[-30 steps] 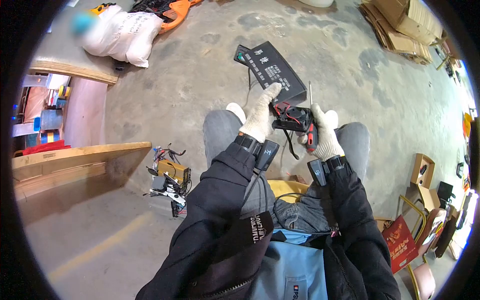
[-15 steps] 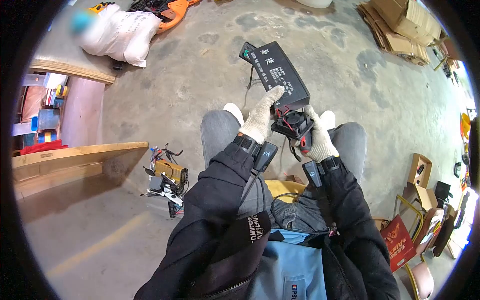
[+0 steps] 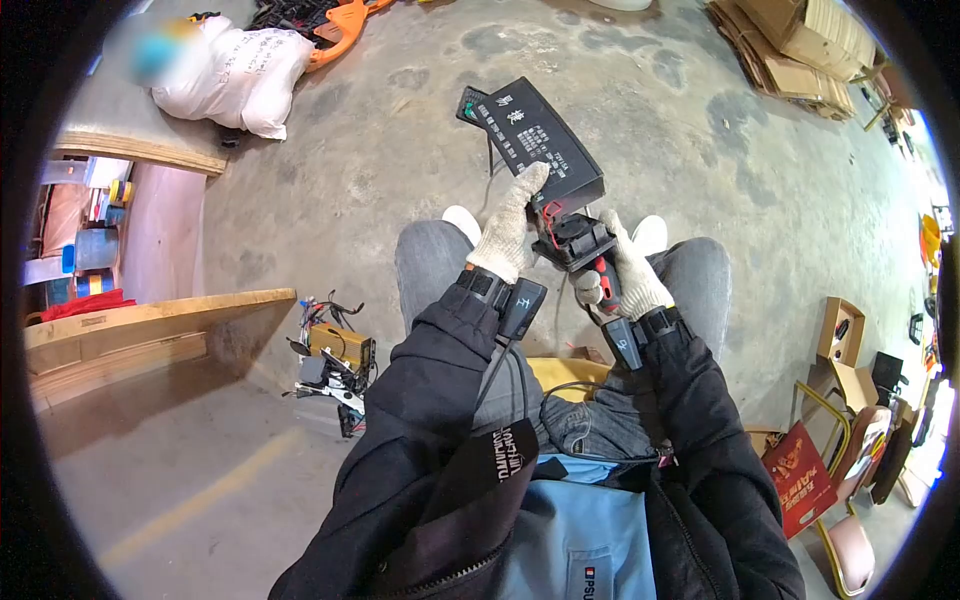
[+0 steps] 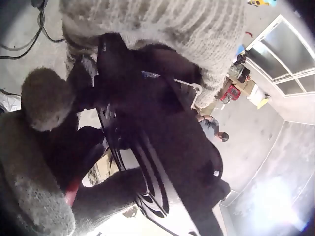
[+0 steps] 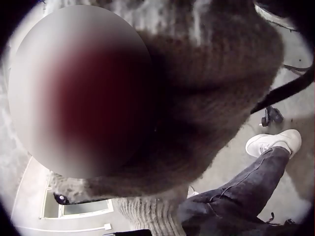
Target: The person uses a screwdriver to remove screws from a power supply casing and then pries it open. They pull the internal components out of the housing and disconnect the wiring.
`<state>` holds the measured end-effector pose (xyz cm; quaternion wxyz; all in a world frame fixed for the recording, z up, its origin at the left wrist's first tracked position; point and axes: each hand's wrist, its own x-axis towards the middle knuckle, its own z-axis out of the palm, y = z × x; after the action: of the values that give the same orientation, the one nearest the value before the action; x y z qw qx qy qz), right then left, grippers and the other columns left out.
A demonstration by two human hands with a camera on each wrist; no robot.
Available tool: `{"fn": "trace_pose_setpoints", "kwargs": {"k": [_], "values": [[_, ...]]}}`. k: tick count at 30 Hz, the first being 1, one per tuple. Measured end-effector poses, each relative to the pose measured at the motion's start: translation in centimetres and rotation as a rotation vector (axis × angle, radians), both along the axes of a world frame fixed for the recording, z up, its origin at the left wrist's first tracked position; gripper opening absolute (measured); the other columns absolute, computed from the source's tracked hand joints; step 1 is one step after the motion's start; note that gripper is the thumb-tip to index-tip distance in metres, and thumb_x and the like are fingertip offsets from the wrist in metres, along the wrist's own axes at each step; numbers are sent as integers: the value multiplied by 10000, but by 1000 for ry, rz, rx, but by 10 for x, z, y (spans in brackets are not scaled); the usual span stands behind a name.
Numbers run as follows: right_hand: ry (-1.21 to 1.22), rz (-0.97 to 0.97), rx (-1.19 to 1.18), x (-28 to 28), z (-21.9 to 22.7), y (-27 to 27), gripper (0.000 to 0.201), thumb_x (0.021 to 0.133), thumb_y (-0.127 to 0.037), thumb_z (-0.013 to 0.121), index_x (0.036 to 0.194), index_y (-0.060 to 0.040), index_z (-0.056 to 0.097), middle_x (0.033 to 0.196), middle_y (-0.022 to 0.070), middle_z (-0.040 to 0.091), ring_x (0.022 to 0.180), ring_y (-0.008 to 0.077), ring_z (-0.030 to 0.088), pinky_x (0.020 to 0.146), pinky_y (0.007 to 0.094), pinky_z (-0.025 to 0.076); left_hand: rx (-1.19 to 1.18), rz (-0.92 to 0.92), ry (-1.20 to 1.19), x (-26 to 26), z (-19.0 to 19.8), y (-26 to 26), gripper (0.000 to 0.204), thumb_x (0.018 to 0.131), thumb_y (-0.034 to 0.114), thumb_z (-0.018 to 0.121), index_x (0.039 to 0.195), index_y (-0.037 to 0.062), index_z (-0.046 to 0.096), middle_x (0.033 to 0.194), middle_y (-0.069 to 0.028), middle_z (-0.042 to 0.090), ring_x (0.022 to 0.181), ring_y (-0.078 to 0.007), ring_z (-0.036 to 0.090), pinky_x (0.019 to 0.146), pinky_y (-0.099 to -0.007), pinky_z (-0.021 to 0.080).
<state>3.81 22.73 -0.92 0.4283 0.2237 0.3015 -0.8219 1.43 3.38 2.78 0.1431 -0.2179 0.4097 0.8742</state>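
My gloved left hand [image 3: 510,225] grips the near end of a black battery charger box [image 3: 545,145], thumb on its face with white lettering. At that end, an end panel with a cooling fan [image 3: 573,240] hangs off the box on thin red wires [image 3: 551,212]. Close against the panel's right side, my gloved right hand [image 3: 632,265] curls round a screwdriver with a red and black handle [image 3: 604,272]; its shaft is hidden. In the left wrist view the dark box fills the middle, with the red handle [image 4: 72,192] at lower left. The right wrist view is largely blurred.
A pile of electronic parts with a gold box [image 3: 340,343] lies on the floor left of my legs, beside a wooden board [image 3: 160,312]. White sacks [image 3: 235,75] sit far left, flattened cardboard [image 3: 790,60] far right. A red bag [image 3: 800,480] and chairs stand at right.
My right hand has moved in against the fan panel, and the screwdriver shaft that pointed forward has gone out of sight. The fan panel has tilted; the box has shifted slightly left.
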Motion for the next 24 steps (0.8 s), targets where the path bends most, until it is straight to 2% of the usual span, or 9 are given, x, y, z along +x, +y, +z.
{"fn": "trace_pose_setpoints", "kwargs": {"k": [5,7,8,13,15,16,17,20,24], "values": [[0,-50,-17,2,12,-1,790,971,-750,536,1306,-37,594,896,177,629,463,162,501,374,264,415,122,41,110,-9,-27,0,420,1000,387,695,1305,103,643,1196,-72,719,1094,-214,703,965,-391,576],[4,-48,-111,1,14,0,798,969,-754,535,1330,-44,576,906,158,619,453,164,489,365,265,408,83,53,100,-5,-6,1,404,992,362,705,1293,101,641,1189,-67,719,1084,-228,700,992,-414,562],[22,-16,-133,1,20,1,731,1029,-739,406,1331,-102,599,876,120,647,468,129,495,374,251,412,42,65,93,-3,2,1,389,985,336,716,1282,99,638,1182,-62,719,1075,-241,698,1019,-436,547],[108,-39,-99,4,21,3,755,1028,-739,403,1417,-110,550,925,124,649,488,104,507,396,228,429,66,58,112,-6,-6,-1,406,975,330,727,1292,95,631,1205,-68,706,1110,-238,682,1025,-432,541],[213,-65,-55,5,22,3,779,994,-733,503,1449,-101,509,1041,157,631,555,96,508,431,217,443,80,82,17,-3,7,1,432,964,319,749,1292,69,624,1229,-89,697,1127,-244,677,1022,-428,545],[230,-85,-29,8,27,6,636,1027,-590,598,1459,-134,493,1115,139,638,624,96,537,470,220,467,80,84,17,-4,3,2,432,964,319,749,1292,69,624,1229,-89,697,1127,-244,677,1022,-428,545],[230,-82,-29,7,23,8,636,1027,-590,598,1459,-134,493,1115,139,638,624,96,537,470,220,467,159,114,43,-6,-4,3,431,959,308,759,1288,63,625,1224,-94,699,1119,-247,682,1016,-428,550],[368,-123,222,6,18,7,603,965,-249,760,1489,-129,488,1032,13,618,681,78,609,500,243,528,221,127,70,-10,-17,-1,420,955,289,769,1281,64,629,1214,-94,703,1105,-253,691,1003,-430,559],[442,-120,344,4,23,0,623,963,-250,769,1500,-119,480,1024,2,612,663,69,598,501,233,515,74,146,-1,-10,-14,-1,400,964,271,760,1284,74,623,1203,-89,708,1094,-262,697,991,-438,567]]}}
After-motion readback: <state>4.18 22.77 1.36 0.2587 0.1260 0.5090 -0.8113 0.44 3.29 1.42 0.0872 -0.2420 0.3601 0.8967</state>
